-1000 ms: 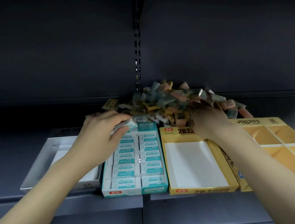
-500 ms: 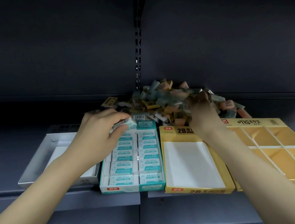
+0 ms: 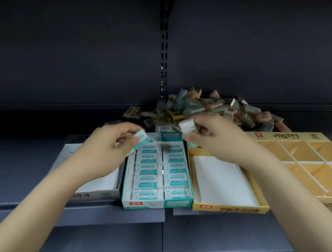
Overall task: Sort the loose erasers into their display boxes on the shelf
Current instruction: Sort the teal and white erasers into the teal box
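The job looks only partly done. The teal box [image 3: 155, 178], in the middle at about 6 o'clock from the big pile of loose erasers [image 3: 201, 110], is nearly full of neat white and teal erasers in two rows. The other boxes look bare inside. The grey box [image 3: 96, 184] sits at 9 o'clock from the teal box, touching it, and only its white floor shows where the arm does not cover it. The yellow box [image 3: 222, 182] sits at 3 o'clock from the teal box and shows just a white floor too. The big gold box [image 3: 315, 160] with its dividers is farther out at 3 o'clock, and its little spaces look empty. The left hand [image 3: 105, 153] has its fingers curled and pinches a teal eraser [image 3: 141, 139] just above the far end of the teal box, at 12 o'clock on the box. The right hand [image 3: 211, 138] pinches a white eraser [image 3: 187, 126] between thumb and fingers, held up near the pile and just beside the other hand. I think both of these go in the teal box, at its far end. A lot is still left, because the pile at the back of the shelf [image 3: 33, 131] is tall and mixed, with grey, pink, yellow and brown pieces all jumbled. The pile touches the far ends of the boxes, so pieces could slide into the wrong box. A black post [image 3: 164, 62] stands behind the pile.
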Available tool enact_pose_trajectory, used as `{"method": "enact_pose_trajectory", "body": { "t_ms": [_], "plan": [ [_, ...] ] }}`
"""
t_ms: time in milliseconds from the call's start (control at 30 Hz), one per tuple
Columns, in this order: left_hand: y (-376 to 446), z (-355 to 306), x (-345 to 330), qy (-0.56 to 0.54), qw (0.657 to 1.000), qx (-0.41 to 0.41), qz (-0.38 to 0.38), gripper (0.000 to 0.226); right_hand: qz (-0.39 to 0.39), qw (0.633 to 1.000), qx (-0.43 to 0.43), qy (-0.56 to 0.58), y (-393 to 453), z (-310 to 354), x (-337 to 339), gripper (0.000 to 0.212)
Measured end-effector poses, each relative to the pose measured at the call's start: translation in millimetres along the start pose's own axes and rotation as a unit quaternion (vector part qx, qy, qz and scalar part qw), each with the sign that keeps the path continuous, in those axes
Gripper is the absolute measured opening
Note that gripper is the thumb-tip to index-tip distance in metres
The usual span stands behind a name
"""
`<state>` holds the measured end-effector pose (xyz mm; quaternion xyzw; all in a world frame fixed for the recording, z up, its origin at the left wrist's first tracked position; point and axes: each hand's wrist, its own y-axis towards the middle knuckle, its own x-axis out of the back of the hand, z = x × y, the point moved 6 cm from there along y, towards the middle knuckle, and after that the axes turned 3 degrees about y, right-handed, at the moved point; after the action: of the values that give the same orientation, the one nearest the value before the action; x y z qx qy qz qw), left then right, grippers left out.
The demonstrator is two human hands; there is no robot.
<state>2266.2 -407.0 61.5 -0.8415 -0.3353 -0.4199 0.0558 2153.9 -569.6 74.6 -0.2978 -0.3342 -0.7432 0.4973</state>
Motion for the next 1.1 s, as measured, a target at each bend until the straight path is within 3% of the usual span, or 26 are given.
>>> {"method": "enact_pose_trajectory", "body": {
  "t_ms": [33,100,300,467,600,800,967,1100],
  "plan": [
    [-1.9,0.5,0.0,-0.001,1.0,0.005,0.015,0.022,0.042,0.997,-0.006,0.068,-1.3,1.3,-8.5,0.007],
    [-6.0,1.0,0.6,0.006,0.999,0.008,0.034,0.023,0.094,0.978,-0.024,0.182,-3.3,-2.2,-21.0,0.014],
    [-18.0,-3.3,4.3,0.006,0.998,0.011,0.056,0.021,0.127,0.955,-0.055,0.262,-4.4,-6.8,-25.7,0.025],
    [-26.2,-7.0,8.6,-0.037,0.996,0.031,0.072,0.023,0.147,0.954,-0.069,0.254,-9.0,-5.1,-23.5,0.028],
    [-30.6,-14.0,0.9,-0.001,0.995,0.03,0.09,0.014,0.154,0.961,-0.065,0.22,-14.1,0.7,-27.6,0.019],
    [-33.5,-9.2,-6.2,-0.004,0.993,0.038,0.114,0.015,0.109,0.978,-0.059,0.169,-20.5,4.6,-31.2,0.028],
    [-33.2,-8.2,-15.5,0.085,0.985,0.029,0.149,0.016,0.149,0.975,-0.03,0.159,-26.5,10.4,-35.9,0.041],
    [-32.6,-11.8,-21.3,0.125,0.98,0.008,0.155,0.017,0.152,0.978,-0.04,0.137,-29.9,10.0,-38.6,0.026]
  ]
}}
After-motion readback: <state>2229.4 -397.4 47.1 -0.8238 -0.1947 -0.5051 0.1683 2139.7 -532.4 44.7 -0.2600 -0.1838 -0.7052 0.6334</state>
